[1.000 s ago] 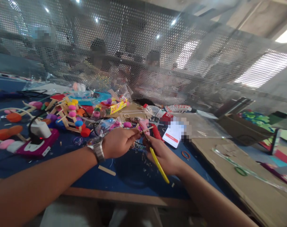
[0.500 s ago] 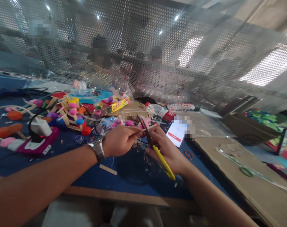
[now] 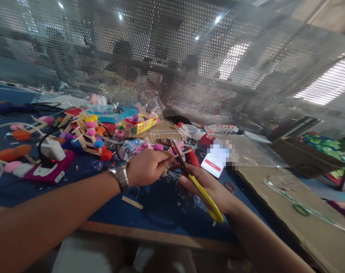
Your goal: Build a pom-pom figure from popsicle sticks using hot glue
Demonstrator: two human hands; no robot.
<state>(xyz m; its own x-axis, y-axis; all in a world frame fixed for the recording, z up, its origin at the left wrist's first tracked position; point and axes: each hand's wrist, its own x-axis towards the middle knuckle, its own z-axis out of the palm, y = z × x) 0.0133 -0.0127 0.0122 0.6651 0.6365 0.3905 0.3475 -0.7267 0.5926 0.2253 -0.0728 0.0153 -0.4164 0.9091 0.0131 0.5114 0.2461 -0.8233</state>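
Observation:
My left hand (image 3: 149,167), with a metal watch at the wrist, pinches a thin pale wooden stick (image 3: 186,152) between thumb and fingers. The stick's free end points right. My right hand (image 3: 205,181) is closed on yellow-handled scissors (image 3: 197,185). Their dark blades point up and to the left, crossing the stick close to my left fingertips. Whether the blades touch the stick, I cannot tell. A flat craft stick (image 3: 132,202) lies on the blue table (image 3: 161,220) below my left hand, and small scraps are scattered beneath both hands.
At left are a purple power strip (image 3: 48,170) and stick models with coloured balls (image 3: 89,132). Beyond my hands lie a plastic bottle (image 3: 193,132) and a red object (image 3: 194,157). A lit phone (image 3: 215,161), an orange ring (image 3: 230,186) and cardboard (image 3: 277,204) are at right.
My right hand and the scissors have shifted right and slightly down, apart from my left fingers. More of the stick's free end shows. The whole view has drifted a little.

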